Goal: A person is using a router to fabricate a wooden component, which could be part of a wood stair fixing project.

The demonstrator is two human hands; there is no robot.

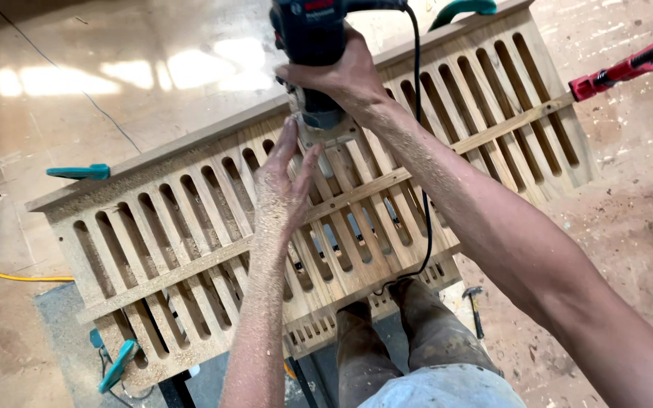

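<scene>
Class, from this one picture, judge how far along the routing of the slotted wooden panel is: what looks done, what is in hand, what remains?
Done: the slotted wooden panel already shows full rows of slots, and sawdust coats it. In hand: the right hand grips the router on the far edge, and the left hand steadies its base. Left: no uncut area shows, so I cannot tell; teal clamps hold the panel.

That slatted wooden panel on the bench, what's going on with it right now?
A person stands over a slatted wooden panel clamped to a workbench. Their right hand grips a corded trim router set on the panel's upper part, while the left hand, fingers straight, rests against the router's base. Sawdust coats both forearms and the panel. Teal clamps hold the edges, a red clamp lies at the far right, and a hammer lies on the floor.
</scene>
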